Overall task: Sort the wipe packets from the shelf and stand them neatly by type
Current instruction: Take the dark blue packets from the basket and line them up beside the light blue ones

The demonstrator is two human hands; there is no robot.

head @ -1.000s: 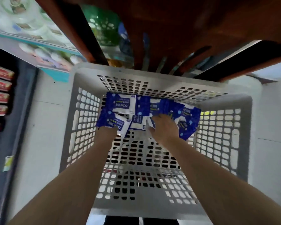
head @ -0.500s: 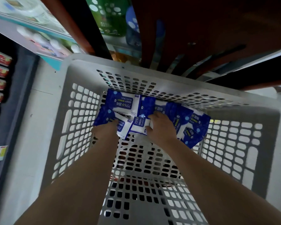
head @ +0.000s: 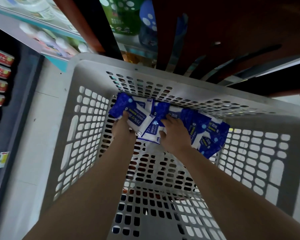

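Several wipe packets (head: 206,127) in basket (head: 87,59) | left hand (head: 122,129), right hand (head: 176,135) grip them

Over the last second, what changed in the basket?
The left hand, hidden behind a packet a second ago, now grips the 75% packet with the thumb on top. The right hand stays on the middle packets; its grip is unclear. The right-side pile and the basket are unchanged.
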